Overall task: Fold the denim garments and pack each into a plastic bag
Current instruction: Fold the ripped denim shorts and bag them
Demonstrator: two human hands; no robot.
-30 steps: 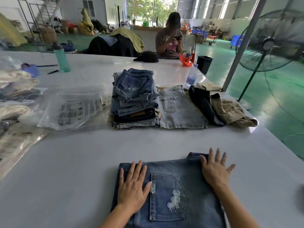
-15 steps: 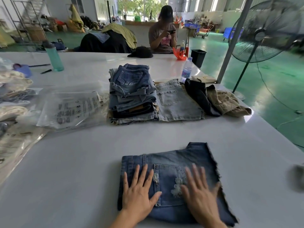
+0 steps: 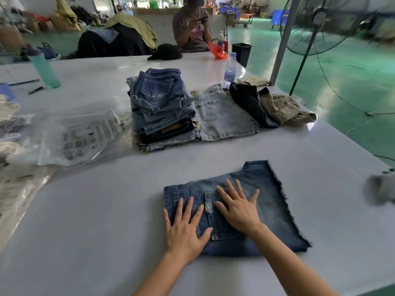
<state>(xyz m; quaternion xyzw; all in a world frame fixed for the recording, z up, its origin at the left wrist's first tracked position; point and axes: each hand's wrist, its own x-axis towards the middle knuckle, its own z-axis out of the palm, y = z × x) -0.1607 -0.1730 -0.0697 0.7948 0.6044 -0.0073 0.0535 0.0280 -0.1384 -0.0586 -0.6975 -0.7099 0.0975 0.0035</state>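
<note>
A pair of dark blue denim shorts [image 3: 271, 206] lies folded on the white table [image 3: 96, 221] in front of me, back pocket up, frayed hem to the right. My left hand [image 3: 183, 227] presses flat on its left part with fingers spread. My right hand [image 3: 239, 208] lies flat over the pocket, fingers straight. Beyond them stands a stack of folded denim shorts [image 3: 162, 107], with a light denim pair [image 3: 222, 116] flat beside it. Clear plastic bags [image 3: 83, 137] with printed text lie to the left of the stack.
A dark garment [image 3: 250, 103] and a khaki one [image 3: 286, 107] lie crumpled right of the light pair. A water bottle [image 3: 230, 70] and a teal bottle [image 3: 43, 69] stand further back. A person sits across the table. A standing fan [image 3: 327, 24] is at right.
My right hand slid from the shorts' upper right corner to the pocket in the middle. My left hand stayed pressed on the left part. The camera view shifted left and back.
</note>
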